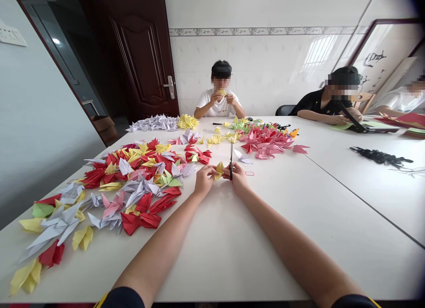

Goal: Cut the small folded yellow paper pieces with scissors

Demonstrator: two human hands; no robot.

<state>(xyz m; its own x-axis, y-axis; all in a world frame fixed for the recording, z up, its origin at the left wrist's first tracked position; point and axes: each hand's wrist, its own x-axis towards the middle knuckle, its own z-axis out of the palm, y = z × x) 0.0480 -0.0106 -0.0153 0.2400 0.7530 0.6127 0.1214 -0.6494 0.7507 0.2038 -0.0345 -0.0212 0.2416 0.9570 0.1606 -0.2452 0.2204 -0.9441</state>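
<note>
My left hand (205, 179) pinches a small folded yellow paper piece (219, 170) above the white table (212, 246). Close beside it, my right hand (238, 176) is closed around a pair of scissors (231, 159) whose narrow blades point up and away from me. The yellow paper lies between the two hands, near the scissors' handles; whether it touches them I cannot tell. Just beyond my right hand rests a white folded paper piece (243, 157). To the left spreads a large heap of folded paper pieces (142, 184) in red, yellow, white, pink and green.
Across the table a person in white (219, 102) holds yellow paper. Pink folded papers (268, 142) lie ahead to the right. A person in black (318, 104) sits at a paper cutter (361, 125). Black cords (380, 156) lie on the right.
</note>
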